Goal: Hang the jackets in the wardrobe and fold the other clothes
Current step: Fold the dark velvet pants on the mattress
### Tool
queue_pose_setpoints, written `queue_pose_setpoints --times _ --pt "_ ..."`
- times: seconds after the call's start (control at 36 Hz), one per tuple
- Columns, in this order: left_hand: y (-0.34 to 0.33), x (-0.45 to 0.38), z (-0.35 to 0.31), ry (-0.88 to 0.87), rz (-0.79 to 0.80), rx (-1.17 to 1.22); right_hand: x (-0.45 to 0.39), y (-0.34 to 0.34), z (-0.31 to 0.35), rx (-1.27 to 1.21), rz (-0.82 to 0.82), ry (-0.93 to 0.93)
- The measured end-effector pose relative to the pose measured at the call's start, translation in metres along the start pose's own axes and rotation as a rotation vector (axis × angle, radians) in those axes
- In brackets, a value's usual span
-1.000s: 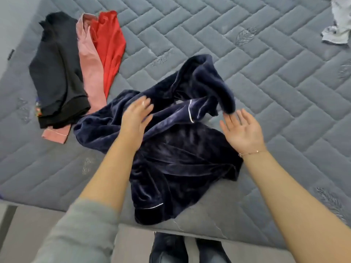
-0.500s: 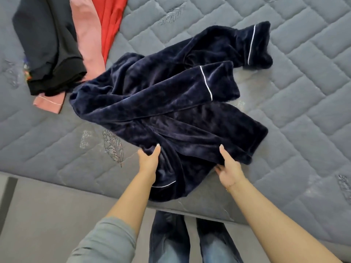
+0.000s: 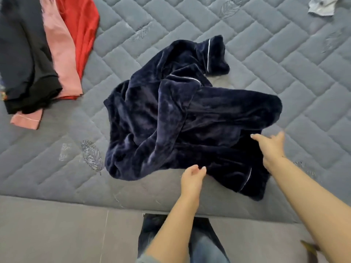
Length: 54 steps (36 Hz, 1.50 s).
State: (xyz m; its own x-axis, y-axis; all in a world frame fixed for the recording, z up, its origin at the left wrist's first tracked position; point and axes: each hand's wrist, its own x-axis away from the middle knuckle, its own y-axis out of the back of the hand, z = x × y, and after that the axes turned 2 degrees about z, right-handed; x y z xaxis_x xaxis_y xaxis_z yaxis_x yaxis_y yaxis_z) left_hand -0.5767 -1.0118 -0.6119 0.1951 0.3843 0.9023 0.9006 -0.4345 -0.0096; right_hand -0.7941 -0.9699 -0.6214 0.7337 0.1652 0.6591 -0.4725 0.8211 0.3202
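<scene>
Head view: navy velvet garment (image 3: 182, 120) lies crumpled mid-mattress (image 3: 284, 73), long axis running left-right. Left hand (image 3: 192, 176) pinches its near hem. Right hand (image 3: 269, 147), fingers spread and holding nothing, rests at the garment's right edge, nearer the piped cuff (image 3: 247, 179).

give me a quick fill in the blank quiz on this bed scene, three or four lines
1. The crumpled velvet garment in the middle of the mattress is dark ____ in colour.
2. In the folded stack at far left, the pink garment lies between the black garment and the ____ one.
3. The left hand touches the velvet garment's ____ edge, the one closest to the person.
4. The right hand has its fingers ____.

Missing words: blue; red; near; spread
</scene>
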Motion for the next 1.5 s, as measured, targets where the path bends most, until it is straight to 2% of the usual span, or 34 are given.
queue_pose_setpoints --times 0.08,0.14,0.19,0.22,0.31,0.39,0.44,0.5,0.61,0.67,0.72,0.75,0.78,0.83,0.89,0.94,0.97,1.03,1.11,1.22,1.31,1.42,1.5 --pt "0.030 -0.007 -0.008 -0.311 -0.294 -0.109 0.018 -0.008 -0.026 0.081 -0.013 0.082" --pt "0.053 -0.019 -0.017 -0.472 -0.500 -0.379 0.035 -0.017 -0.045 0.231 0.016 0.228" --pt "0.072 -0.035 -0.028 -0.501 -0.643 -0.645 0.051 -0.028 -0.062 0.387 0.098 0.400" --pt "0.079 -0.044 -0.033 -0.480 -0.641 -0.740 0.057 -0.033 -0.072 0.478 0.156 0.473" --pt "0.095 -0.065 -0.039 -0.417 -0.515 -0.918 0.066 -0.045 -0.098 0.897 0.306 0.614" --pt "0.113 -0.069 -0.035 -0.581 -0.368 -0.849 0.070 -0.046 -0.117 1.105 0.282 0.653" --pt "0.128 -0.061 -0.026 -0.645 -0.224 -0.724 0.077 -0.044 -0.126 1.058 0.237 0.669" --pt "0.146 -0.050 -0.014 -0.661 -0.088 -0.709 0.086 -0.041 -0.135 1.004 0.196 0.720" --pt "0.187 -0.025 0.023 -0.633 0.102 -0.981 0.114 -0.035 -0.152 0.970 0.132 0.719" --pt "0.207 -0.013 0.044 -0.563 0.122 -1.161 0.130 -0.033 -0.159 0.854 0.100 0.626" --pt "0.225 -0.006 0.063 -0.454 0.113 -1.290 0.143 -0.035 -0.166 0.633 0.063 0.468" --pt "0.234 -0.003 0.070 -0.393 0.119 -1.241 0.149 -0.038 -0.168 0.481 0.032 0.348" --pt "0.241 0.002 0.074 -0.323 0.122 -1.080 0.153 -0.040 -0.169 0.304 -0.011 0.204" --pt "0.249 0.009 0.076 -0.163 0.071 -0.575 0.154 -0.045 -0.169 -0.107 -0.091 -0.117" --pt "0.256 0.008 0.073 -0.112 -0.117 -0.155 0.147 -0.048 -0.168 -0.456 -0.090 -0.390" --pt "0.261 0.001 0.066 -0.113 -0.301 0.101 0.140 -0.051 -0.171 -0.647 -0.057 -0.563" --pt "0.261 -0.004 0.061 -0.095 -0.338 0.173 0.137 -0.053 -0.172 -0.701 -0.042 -0.603" --pt "0.257 -0.016 0.052 -0.034 -0.292 0.241 0.130 -0.059 -0.171 -0.758 0.003 -0.570" --pt "0.243 -0.033 0.035 0.034 -0.185 0.190 0.117 -0.067 -0.156 -0.834 0.009 -0.465" --pt "0.226 -0.049 0.013 0.146 -0.156 0.198 0.099 -0.072 -0.124 -1.014 -0.080 -0.546" --pt "0.217 -0.050 -0.001 0.200 -0.088 0.289 0.093 -0.074 -0.109 -1.060 -0.038 -0.622" --pt "0.204 -0.042 -0.045 0.082 0.043 0.603 0.083 -0.073 -0.068 -1.138 0.008 -0.588" --pt "0.190 -0.029 -0.118 -0.041 0.117 0.666 0.073 -0.067 -0.006 -1.148 0.079 -0.451"
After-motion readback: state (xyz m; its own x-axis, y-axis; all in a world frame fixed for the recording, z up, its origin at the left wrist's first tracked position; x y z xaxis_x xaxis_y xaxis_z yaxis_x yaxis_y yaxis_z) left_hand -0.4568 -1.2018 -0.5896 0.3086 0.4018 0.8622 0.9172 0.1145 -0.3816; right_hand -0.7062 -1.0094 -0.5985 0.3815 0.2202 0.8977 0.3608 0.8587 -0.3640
